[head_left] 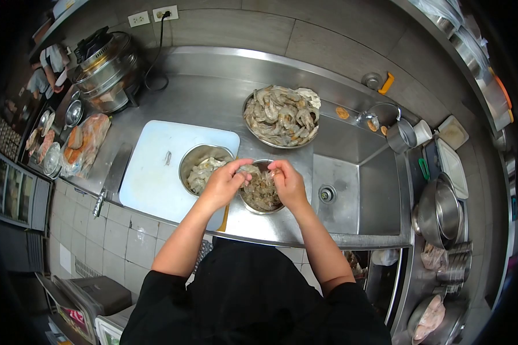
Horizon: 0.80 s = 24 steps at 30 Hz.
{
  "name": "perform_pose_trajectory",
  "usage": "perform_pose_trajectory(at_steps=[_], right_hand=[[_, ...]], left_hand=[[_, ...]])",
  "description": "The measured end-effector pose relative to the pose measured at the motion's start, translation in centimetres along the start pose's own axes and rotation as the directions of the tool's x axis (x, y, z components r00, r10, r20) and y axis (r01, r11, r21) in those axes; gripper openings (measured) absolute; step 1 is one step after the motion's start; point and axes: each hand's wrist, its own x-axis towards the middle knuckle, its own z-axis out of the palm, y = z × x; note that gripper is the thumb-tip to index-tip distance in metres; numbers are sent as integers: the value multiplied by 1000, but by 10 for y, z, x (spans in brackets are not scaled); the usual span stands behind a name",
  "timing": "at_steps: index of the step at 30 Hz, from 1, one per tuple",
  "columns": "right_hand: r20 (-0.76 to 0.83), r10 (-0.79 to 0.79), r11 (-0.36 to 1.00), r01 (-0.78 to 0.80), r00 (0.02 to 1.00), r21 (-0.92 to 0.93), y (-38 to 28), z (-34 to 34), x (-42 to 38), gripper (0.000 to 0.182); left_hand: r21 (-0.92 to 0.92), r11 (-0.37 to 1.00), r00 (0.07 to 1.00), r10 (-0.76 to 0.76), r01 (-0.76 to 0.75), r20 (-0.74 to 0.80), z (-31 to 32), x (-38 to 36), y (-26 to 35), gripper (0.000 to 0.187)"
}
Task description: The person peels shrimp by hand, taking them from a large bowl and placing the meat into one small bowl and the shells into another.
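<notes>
Both my hands are over a small steel bowl of shrimp shells [263, 194] near the counter's front edge. My left hand [225, 183] is closed in a pinch on a greyish shrimp [249, 170], partly hidden by the fingers. Across the bowl, my right hand [288, 183] has its fingertips pressed together; whatever they pinch is too small to make out. To the left, a steel bowl [185, 167] of pale peeled shrimp [203, 172] rests on a white cutting board [155, 172]. Behind my hands stands a large bowl heaped with unpeeled shrimp [282, 115].
A sink [336, 210] lies to the right, with steel bowls [440, 210] beyond it. At the board's left edge is a knife [114, 175]. Farther left are a bagged food item [87, 144] and a glass-bowled appliance [105, 72]. Other people [53, 66] stand at far left.
</notes>
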Motion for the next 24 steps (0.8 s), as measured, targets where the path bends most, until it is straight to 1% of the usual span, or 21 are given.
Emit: perform_pose_trajectory(at_steps=[1,3,4,6,7,8,9,13,15,16,18,22,24], right_hand=[[3,0,1000,0,1000,-1,2,1,-1,17],[52,-183,975,188,982,-116,5,2,-2,15],[49,-183,975,187,982,-117,6,4,-2,15],[112,-234,951,251,966,-178,4,10,-2,15],[107,-233,952,249,967,-179,1,12,-3,15],[136,-91,995,94,987,-13,-2,15,-3,16],[188,44,987,-72,981,146,-6,16,-3,18],[155,38,977,-69,987,202,10,23,-4,18],[113,34,977,-57,993,207,12,23,-4,18],[114,34,977,-57,993,207,10,23,-5,18],[114,67,985,-84,991,153,7,21,-6,19],[65,38,979,-50,997,196,8,20,-8,18],[95,105,986,-116,990,117,5,8,-11,17]], left_hand=[[-2,1000,1000,-1,1,-3,0,0,-3,36],[-182,983,999,-33,31,-9,2,2,-9,36],[-182,983,999,-32,30,-6,3,3,-10,36],[-203,979,1000,-20,18,-6,8,5,-10,35],[-202,979,1000,-19,19,-2,10,5,-9,35],[-208,978,1000,-6,4,-9,11,5,-8,32],[-215,977,1000,7,-11,-17,12,5,-7,30],[-246,969,1000,-12,6,-23,16,5,-5,26],[-189,982,999,-31,24,-36,17,3,-2,26],[-189,982,999,-31,24,-37,16,3,-2,26],[-146,989,999,-35,31,-21,13,3,1,25],[-217,974,998,-67,63,-11,-5,-8,9,25],[-148,982,988,-128,114,-91,-28,-14,2,25]])
